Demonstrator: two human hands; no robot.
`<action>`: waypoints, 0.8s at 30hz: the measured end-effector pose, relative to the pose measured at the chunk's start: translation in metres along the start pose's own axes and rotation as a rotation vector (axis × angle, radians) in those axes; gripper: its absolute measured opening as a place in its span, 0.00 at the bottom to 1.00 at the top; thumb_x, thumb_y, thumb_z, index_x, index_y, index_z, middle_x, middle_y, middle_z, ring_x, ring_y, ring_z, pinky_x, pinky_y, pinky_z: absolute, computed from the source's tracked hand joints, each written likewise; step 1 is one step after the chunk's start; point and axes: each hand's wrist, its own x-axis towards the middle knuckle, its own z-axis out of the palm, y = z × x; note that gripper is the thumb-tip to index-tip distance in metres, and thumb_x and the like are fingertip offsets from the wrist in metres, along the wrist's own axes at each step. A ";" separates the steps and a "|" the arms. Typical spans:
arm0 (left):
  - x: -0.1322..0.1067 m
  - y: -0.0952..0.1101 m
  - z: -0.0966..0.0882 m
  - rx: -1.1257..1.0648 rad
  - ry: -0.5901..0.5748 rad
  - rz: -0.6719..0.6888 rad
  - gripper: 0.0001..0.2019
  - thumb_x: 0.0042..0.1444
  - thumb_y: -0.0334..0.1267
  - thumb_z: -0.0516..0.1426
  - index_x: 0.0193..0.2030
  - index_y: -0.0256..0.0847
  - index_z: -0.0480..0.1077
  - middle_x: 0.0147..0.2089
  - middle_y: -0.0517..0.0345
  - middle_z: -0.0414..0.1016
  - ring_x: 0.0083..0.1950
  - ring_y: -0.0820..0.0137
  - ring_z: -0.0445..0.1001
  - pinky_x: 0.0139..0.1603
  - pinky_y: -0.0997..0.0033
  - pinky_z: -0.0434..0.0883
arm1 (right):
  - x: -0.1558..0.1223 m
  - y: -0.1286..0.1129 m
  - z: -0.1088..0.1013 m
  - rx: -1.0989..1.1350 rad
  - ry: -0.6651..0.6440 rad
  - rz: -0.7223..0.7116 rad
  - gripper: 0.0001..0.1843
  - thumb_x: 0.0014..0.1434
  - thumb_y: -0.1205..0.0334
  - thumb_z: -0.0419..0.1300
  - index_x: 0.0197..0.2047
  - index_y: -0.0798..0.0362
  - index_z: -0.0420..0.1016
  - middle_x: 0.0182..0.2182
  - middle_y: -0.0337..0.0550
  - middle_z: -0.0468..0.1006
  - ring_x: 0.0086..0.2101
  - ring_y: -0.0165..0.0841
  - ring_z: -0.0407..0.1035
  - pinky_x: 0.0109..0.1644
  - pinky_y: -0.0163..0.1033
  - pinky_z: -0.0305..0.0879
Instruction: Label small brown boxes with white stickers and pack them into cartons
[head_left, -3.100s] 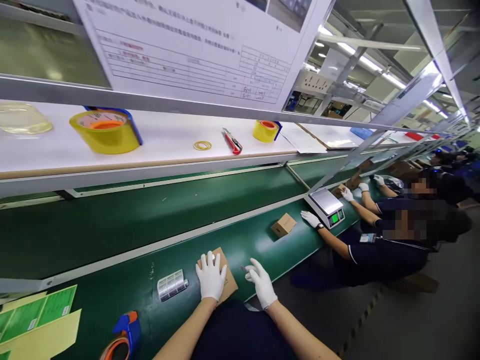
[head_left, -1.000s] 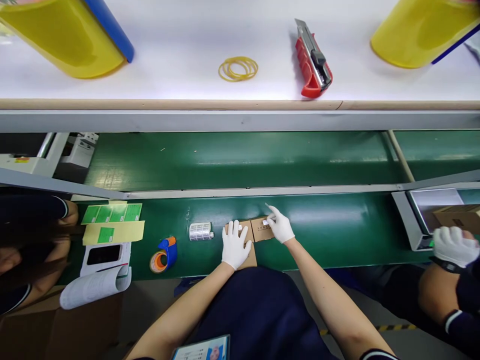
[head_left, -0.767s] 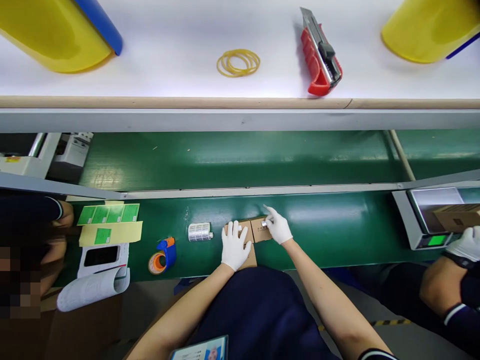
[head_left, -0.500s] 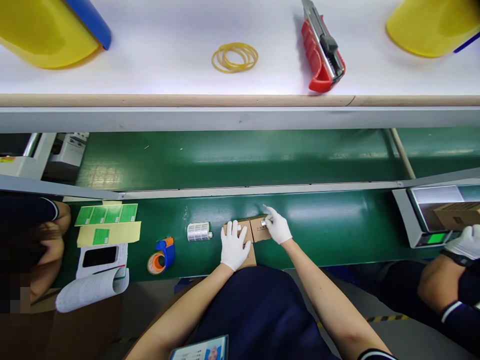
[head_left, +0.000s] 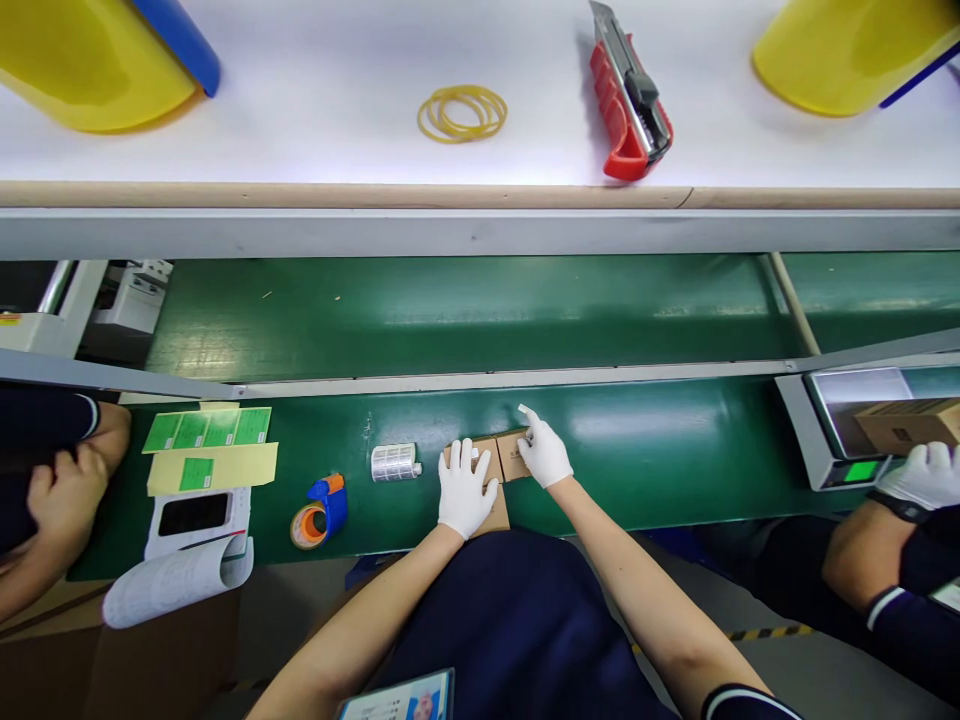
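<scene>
My left hand (head_left: 466,490), in a white glove, lies with its fingers spread over a small brown cardboard box (head_left: 491,452) on the green work surface. A second small cardboard box (head_left: 512,464) touches it on the right. My right hand (head_left: 546,452), also gloved, rests on that box's right side, index finger stretched out past the far edge and the other fingers bent; what lies under them is hidden. Part of a third cardboard box (head_left: 495,515) shows nearer my body. Left of the boxes lies a roll of silvery labels (head_left: 394,462).
A blue tape dispenser (head_left: 327,508), green label sheets (head_left: 208,428) and a phone (head_left: 195,513) lie to the left, near a co-worker's arms. At right, a co-worker's gloved hand touches a box (head_left: 911,424) on a scale (head_left: 817,440). A utility knife (head_left: 628,100) and rubber bands (head_left: 462,113) lie on the shelf above.
My right hand has shifted slightly left over the right box, covering the small pale label seen there before. My left hand stays on the left box. The left co-worker's hand has moved.
</scene>
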 end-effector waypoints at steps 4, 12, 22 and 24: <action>0.000 0.001 0.000 -0.013 0.013 -0.001 0.28 0.66 0.50 0.56 0.70 0.45 0.70 0.79 0.40 0.54 0.79 0.39 0.49 0.75 0.32 0.46 | -0.003 0.016 -0.014 -0.073 0.138 0.158 0.44 0.58 0.55 0.63 0.76 0.41 0.55 0.47 0.47 0.72 0.39 0.41 0.71 0.42 0.43 0.70; -0.001 0.001 -0.001 -0.011 0.042 0.022 0.27 0.66 0.48 0.56 0.70 0.43 0.70 0.78 0.36 0.54 0.78 0.38 0.49 0.74 0.30 0.48 | -0.056 0.115 -0.050 0.227 0.260 0.438 0.40 0.57 0.49 0.57 0.70 0.55 0.66 0.37 0.43 0.80 0.37 0.40 0.73 0.50 0.47 0.70; -0.003 0.004 0.002 -0.025 0.047 0.004 0.27 0.65 0.46 0.57 0.70 0.43 0.69 0.79 0.37 0.53 0.79 0.38 0.48 0.75 0.31 0.47 | -0.133 0.123 0.025 0.482 0.188 0.514 0.41 0.57 0.41 0.56 0.67 0.58 0.68 0.37 0.43 0.82 0.34 0.38 0.76 0.43 0.44 0.75; -0.003 0.005 0.002 -0.021 0.052 0.003 0.27 0.65 0.46 0.58 0.69 0.43 0.69 0.78 0.37 0.54 0.79 0.38 0.48 0.75 0.31 0.46 | -0.135 0.119 0.032 0.504 0.169 0.492 0.40 0.56 0.41 0.57 0.66 0.58 0.69 0.38 0.44 0.82 0.36 0.38 0.77 0.45 0.45 0.75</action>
